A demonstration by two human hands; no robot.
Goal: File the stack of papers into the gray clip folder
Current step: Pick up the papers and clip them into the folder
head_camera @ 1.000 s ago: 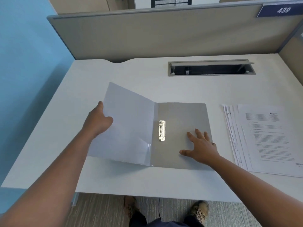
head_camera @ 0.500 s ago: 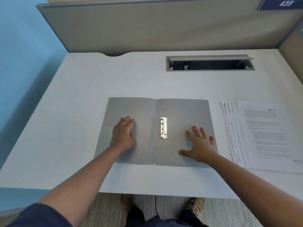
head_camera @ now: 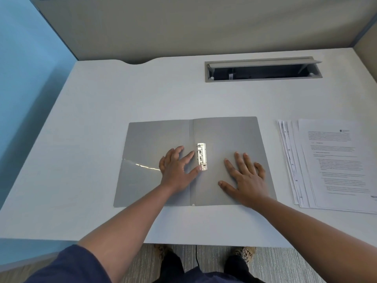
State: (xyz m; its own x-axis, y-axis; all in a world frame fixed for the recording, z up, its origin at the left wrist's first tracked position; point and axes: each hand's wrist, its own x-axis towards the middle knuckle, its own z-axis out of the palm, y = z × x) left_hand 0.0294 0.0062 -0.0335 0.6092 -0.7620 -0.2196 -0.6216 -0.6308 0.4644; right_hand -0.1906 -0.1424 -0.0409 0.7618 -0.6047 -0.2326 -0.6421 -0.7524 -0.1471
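While the gray clip folder [head_camera: 228,135] lies fully open and flat near the middle of the white tabletop [head_camera: 98,111], we note its metal clip [head_camera: 201,156] running along the right side of the spine fold. Our left hand [head_camera: 177,168] rests palm down on the left cover just beside the spine, fingers [head_camera: 177,151] spread wide, gripping nothing; the thumb tip touches the near end of the clip, the index finger reaches toward its middle. Our right hand [head_camera: 245,178] presses flat on the right cover, fingers fanned out, also holding nothing. A clear pocket edge glints on the left cover, left of our left hand.

Right of the folder, apart from it, we see the stack of papers [head_camera: 330,164], printed sheets slightly fanned so several left edges show, lying flat on the tabletop and running out of view at the right. At the far right of the tabletop sits an open cable slot [head_camera: 263,69] with its lid tipped up. A beige partition [head_camera: 193,25] closes the far side; a blue wall [head_camera: 22,68] stands at left. Below the near edge we see a dark sleeve [head_camera: 69,266] and shoes on the floor.
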